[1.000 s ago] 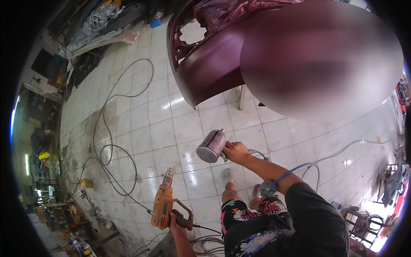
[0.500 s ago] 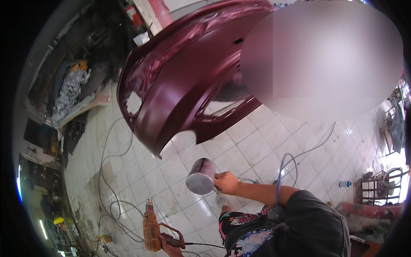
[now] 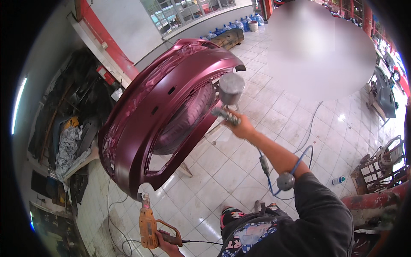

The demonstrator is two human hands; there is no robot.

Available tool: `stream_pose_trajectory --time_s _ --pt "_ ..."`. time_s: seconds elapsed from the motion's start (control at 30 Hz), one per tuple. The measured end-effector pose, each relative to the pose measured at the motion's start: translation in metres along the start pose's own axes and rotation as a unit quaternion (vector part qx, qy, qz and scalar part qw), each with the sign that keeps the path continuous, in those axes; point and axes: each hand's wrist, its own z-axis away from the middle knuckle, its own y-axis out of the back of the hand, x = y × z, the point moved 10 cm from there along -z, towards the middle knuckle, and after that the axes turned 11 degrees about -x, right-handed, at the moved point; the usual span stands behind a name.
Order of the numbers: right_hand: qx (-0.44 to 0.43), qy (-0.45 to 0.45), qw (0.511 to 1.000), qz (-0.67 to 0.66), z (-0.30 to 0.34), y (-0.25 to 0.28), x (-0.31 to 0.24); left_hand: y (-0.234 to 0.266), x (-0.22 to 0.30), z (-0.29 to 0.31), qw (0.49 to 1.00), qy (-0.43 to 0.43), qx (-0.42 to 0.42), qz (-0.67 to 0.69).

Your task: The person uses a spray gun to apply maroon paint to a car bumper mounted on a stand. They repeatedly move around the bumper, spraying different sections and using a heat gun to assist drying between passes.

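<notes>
From the person's head, one wide fisheye looks down and forward over the maroon bumper (image 3: 165,99).

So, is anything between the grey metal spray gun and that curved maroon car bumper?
Nothing visible stands between the grey metal spray gun in the right hand and the curved maroon car bumper.

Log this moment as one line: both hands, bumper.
left hand: holds orange heat gun | right hand: holds spray gun | maroon bumper: ahead

One maroon bumper (image 3: 147,122), one orange heat gun (image 3: 148,229), one spray gun (image 3: 230,95)
</notes>
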Motion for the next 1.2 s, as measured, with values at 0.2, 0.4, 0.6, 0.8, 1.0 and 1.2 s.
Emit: stream_pose_trajectory --time_s 0.2,0.4,0.6,0.8,1.0,1.2 --pt "0.091 -0.069 0.993 -0.041 -0.076 0.147 0.086 -0.060 0.032 0.009 0.998 -0.039 -0.012 -0.037" --pt "0.200 -0.136 0.968 0.063 -0.119 0.274 0.174 -0.089 0.053 -0.026 0.994 -0.086 0.037 -0.048" --pt "0.095 -0.225 0.968 0.048 -0.128 0.302 0.225 -0.146 0.037 -0.055 0.993 -0.066 0.043 -0.087" --pt "-0.110 -0.212 0.960 -0.145 -0.094 0.265 0.179 -0.191 0.038 -0.048 0.990 -0.055 0.014 -0.128" --pt "-0.146 -0.236 0.943 -0.184 -0.139 0.293 0.236 -0.344 0.069 0.009 0.978 -0.073 0.056 -0.186" --pt "-0.045 -0.236 0.944 -0.224 -0.212 0.357 0.334 -0.441 0.053 0.076 0.878 -0.343 -0.033 -0.333"
